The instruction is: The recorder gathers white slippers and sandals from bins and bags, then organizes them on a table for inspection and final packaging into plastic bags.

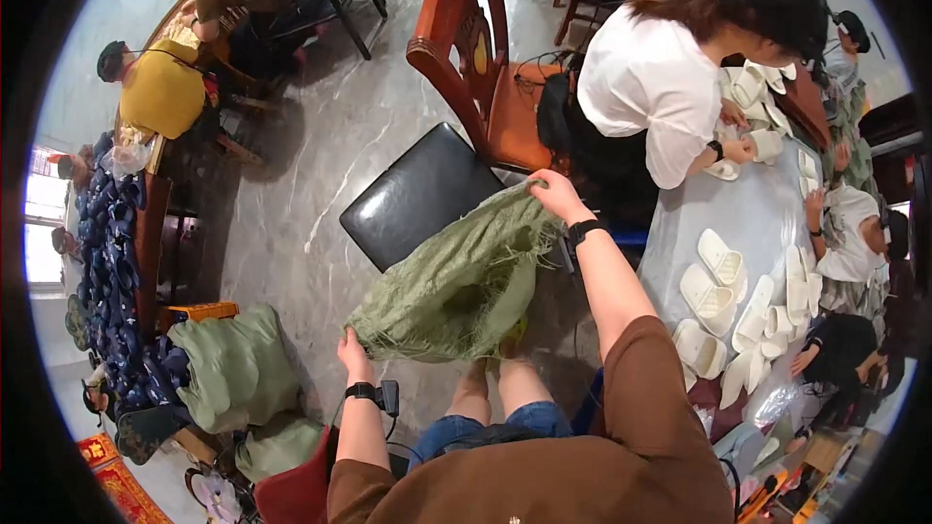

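Note:
Between my two hands hangs a green woven sack (456,272) with a frayed mouth, spread wide in front of my legs. My left hand (355,354) grips its rim at the lower left corner. Farther out and to the right, my right hand (558,196) pinches the opposite corner of the rim. The sack's opening faces toward me, and its inside looks dark; I cannot make out anything in it. Part of a black padded seat (422,196) shows just beyond the sack.
A red-brown wooden chair (476,68) stands ahead. To the right, a person in white (650,78) handles slippers at a table (670,233) bearing white slippers (709,296). Full green sacks (238,369) sit at left, beside a table piled with dark blue items (107,252).

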Demonstrator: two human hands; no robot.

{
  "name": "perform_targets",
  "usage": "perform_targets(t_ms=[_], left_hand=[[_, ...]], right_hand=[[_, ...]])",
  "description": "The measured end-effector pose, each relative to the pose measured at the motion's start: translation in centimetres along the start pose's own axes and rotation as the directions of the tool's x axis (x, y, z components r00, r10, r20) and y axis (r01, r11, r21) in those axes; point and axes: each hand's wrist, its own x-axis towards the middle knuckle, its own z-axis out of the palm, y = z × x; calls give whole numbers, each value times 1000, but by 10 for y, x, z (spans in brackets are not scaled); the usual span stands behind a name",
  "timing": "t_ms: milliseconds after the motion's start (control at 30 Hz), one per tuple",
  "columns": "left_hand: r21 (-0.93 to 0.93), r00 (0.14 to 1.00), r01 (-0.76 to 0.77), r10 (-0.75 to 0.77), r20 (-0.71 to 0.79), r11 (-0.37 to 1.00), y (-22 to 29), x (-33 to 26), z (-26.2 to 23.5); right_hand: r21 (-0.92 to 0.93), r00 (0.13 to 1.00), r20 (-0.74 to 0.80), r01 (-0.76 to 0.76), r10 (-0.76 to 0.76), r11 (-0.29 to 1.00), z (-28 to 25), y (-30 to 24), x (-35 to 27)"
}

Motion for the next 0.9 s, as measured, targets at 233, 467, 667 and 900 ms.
perform_targets(t_ms=[233, 467, 667, 900], left_hand=[[489, 961, -265, 271, 61, 831, -22, 34, 1], [844, 662, -517, 691, 290, 141, 77, -73, 46], [391, 365, -920, 440, 821, 35, 106, -141, 116], [569, 624, -780, 261, 737, 259, 44, -88, 119]], right_hand=[[164, 954, 114, -292, 276, 942, 43, 70, 26], [512, 961, 133, -275, 242, 814, 23, 65, 5], [487, 989, -114, -26, 93, 873, -8, 43, 0], [264, 972, -227, -3, 64, 965, -6, 42, 26]])
